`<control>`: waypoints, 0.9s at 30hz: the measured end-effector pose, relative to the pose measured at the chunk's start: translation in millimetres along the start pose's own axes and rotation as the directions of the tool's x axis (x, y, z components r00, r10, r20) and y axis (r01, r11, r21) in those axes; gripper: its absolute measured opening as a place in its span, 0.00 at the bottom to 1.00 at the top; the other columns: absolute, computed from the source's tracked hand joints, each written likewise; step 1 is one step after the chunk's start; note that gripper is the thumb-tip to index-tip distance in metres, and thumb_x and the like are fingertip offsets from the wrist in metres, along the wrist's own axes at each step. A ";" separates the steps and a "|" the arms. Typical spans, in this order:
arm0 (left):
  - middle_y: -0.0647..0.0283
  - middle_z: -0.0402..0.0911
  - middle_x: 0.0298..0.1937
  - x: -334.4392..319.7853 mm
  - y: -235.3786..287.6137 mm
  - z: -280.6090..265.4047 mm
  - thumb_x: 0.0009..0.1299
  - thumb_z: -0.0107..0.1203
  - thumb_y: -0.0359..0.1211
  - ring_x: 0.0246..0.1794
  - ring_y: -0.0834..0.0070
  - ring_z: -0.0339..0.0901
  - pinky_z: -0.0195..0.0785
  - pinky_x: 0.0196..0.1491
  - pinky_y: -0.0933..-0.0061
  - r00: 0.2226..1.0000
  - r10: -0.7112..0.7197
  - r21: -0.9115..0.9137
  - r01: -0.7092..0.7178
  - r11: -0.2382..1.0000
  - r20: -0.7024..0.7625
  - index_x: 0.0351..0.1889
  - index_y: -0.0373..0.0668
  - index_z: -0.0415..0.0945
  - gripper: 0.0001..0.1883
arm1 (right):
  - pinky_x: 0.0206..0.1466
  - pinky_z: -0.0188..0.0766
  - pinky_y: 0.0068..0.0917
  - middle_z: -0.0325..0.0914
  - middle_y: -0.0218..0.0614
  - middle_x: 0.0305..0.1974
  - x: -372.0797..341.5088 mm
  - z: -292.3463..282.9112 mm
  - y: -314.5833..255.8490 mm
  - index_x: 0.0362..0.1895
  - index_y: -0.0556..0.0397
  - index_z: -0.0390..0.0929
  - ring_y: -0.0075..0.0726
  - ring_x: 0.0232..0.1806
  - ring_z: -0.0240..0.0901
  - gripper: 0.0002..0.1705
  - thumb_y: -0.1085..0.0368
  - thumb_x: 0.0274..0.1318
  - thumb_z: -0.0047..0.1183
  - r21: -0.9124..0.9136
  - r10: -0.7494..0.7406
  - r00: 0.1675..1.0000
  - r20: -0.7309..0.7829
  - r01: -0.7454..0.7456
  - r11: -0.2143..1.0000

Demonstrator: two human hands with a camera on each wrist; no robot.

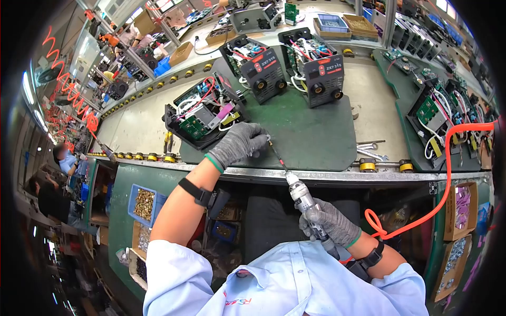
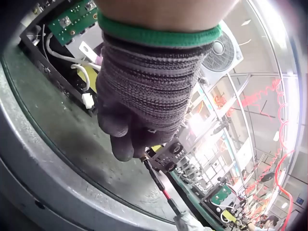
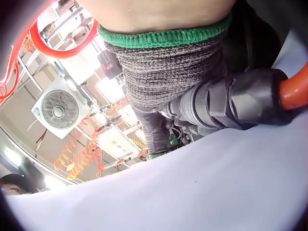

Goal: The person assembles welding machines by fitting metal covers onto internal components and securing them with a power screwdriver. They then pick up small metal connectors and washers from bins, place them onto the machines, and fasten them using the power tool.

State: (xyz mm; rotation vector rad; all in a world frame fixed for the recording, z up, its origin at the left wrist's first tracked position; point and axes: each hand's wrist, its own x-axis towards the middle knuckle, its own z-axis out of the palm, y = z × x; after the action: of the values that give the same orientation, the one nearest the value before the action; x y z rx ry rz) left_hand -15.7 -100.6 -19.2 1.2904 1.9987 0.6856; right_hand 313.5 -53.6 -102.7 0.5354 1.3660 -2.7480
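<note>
My gloved right hand [image 1: 334, 224] grips a silver air screwdriver [image 1: 301, 196] low in front of the shirt, its long bit [image 1: 276, 154] slanting up and left. In the right wrist view, the tool's dark rear end [image 3: 226, 98] joins an orange hose. My gloved left hand [image 1: 240, 145] pinches a small metal fastener [image 2: 144, 158] at the bit's tip, over the mat's front part; the fingers partly hide it. Just beyond the left hand, an uncased welding machine [image 1: 203, 113] lies with its wires and green boards exposed. Two more, marked ZX7 315 [image 1: 321, 73], stand behind.
A green mat [image 1: 305, 126] lies under the machines. Wrenches [image 1: 371, 152] are at its right, pliers [image 1: 167, 142] at its left. Yellow rollers [image 1: 367, 165] line the bench edge. The orange hose [image 1: 448, 174] loops at right. A blue bin [image 1: 130, 203] of brass parts stands lower left.
</note>
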 end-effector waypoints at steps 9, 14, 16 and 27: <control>0.65 0.84 0.28 -44.2 -26.5 -15.1 0.77 0.57 0.36 0.25 0.82 0.82 0.77 0.31 0.77 0.973 -0.022 -0.073 0.006 0.997 -0.228 0.47 0.33 0.84 0.13 | 0.31 0.74 0.21 0.77 0.32 0.30 11.2 32.9 -14.5 0.56 0.50 0.70 0.23 0.28 0.76 0.40 0.35 0.52 0.68 -0.174 0.066 0.997 -0.029 -0.070 0.982; 0.65 0.84 0.30 -58.5 -47.9 -17.4 0.77 0.57 0.34 0.27 0.83 0.83 0.78 0.33 0.77 0.955 0.013 -0.131 -0.054 0.990 -0.295 0.49 0.33 0.84 0.13 | 0.29 0.80 0.24 0.78 0.34 0.31 21.9 47.4 -18.8 0.52 0.54 0.70 0.23 0.28 0.77 0.30 0.48 0.55 0.64 -0.180 0.082 0.997 -0.013 -0.083 0.980; 0.65 0.84 0.30 -63.7 -53.4 -16.8 0.77 0.57 0.34 0.27 0.83 0.83 0.79 0.33 0.77 0.948 0.038 -0.156 -0.091 0.984 -0.315 0.50 0.32 0.84 0.14 | 0.29 0.79 0.23 0.78 0.34 0.31 25.9 53.4 -19.2 0.53 0.54 0.70 0.23 0.27 0.77 0.30 0.48 0.55 0.64 -0.180 0.094 0.996 -0.010 -0.094 0.979; 0.66 0.79 0.28 -82.2 -70.8 -21.6 0.77 0.60 0.40 0.19 0.80 0.75 0.62 0.18 0.81 0.957 -0.175 -0.841 -0.104 0.532 -0.230 0.43 0.39 0.79 0.13 | 0.30 0.76 0.24 0.78 0.34 0.30 40.7 69.8 -20.7 0.58 0.55 0.71 0.25 0.27 0.77 0.37 0.47 0.51 0.69 -0.180 0.092 0.993 0.071 -0.078 0.981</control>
State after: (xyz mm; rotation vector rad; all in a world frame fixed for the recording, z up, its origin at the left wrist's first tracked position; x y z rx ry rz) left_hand -48.4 -204.9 -36.4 0.5370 1.4801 1.6559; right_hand 251.2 -90.0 -60.7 0.4581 1.5123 -2.5202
